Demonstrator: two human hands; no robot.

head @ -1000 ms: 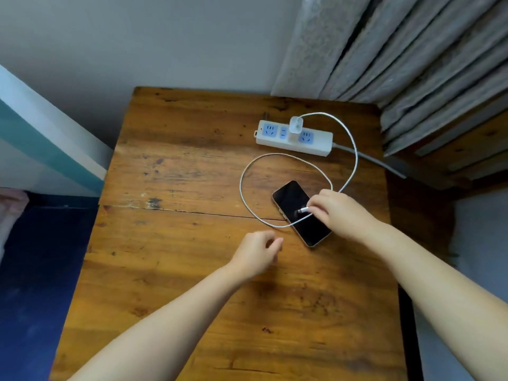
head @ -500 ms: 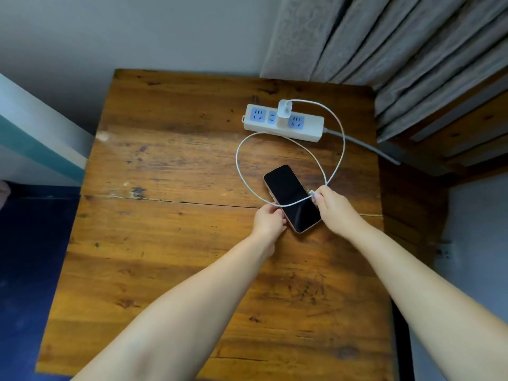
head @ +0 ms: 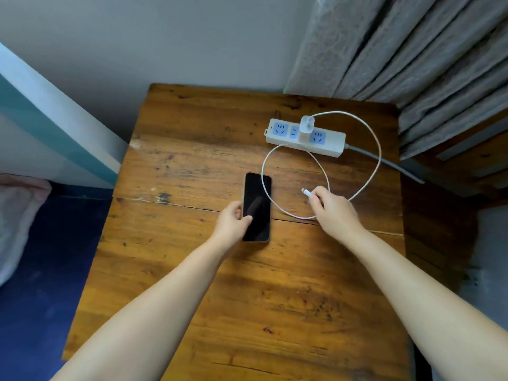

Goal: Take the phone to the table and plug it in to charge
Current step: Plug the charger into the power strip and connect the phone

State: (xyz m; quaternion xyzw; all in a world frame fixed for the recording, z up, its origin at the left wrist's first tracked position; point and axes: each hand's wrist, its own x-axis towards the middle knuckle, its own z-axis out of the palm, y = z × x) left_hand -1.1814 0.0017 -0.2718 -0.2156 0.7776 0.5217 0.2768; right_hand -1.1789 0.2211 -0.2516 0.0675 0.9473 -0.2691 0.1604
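Observation:
A black phone (head: pixel 258 199) lies face up on the wooden table (head: pixel 247 298), its long side pointing away from me. My left hand (head: pixel 232 221) grips its lower left edge, thumb on the screen. My right hand (head: pixel 334 209) pinches the plug end of a white charging cable (head: pixel 378 160), with the connector tip (head: pixel 303 190) pointing left, a short gap from the phone. The cable loops over the phone's top right corner and runs to a white charger block (head: pixel 307 126) plugged into a white power strip (head: pixel 330 143) at the table's back right.
Grey curtains (head: pixel 412 50) hang at the back right, over the table's far corner. The strip's grey cord (head: pixel 390 165) runs off the right edge. A wall with a teal stripe (head: pixel 55 138) and a dark blue floor (head: pixel 41 298) lie to the left.
My left hand has slid and turned the phone to the left, so it now lies lengthwise. My right hand with the cable plug has drawn away to the right of the phone.

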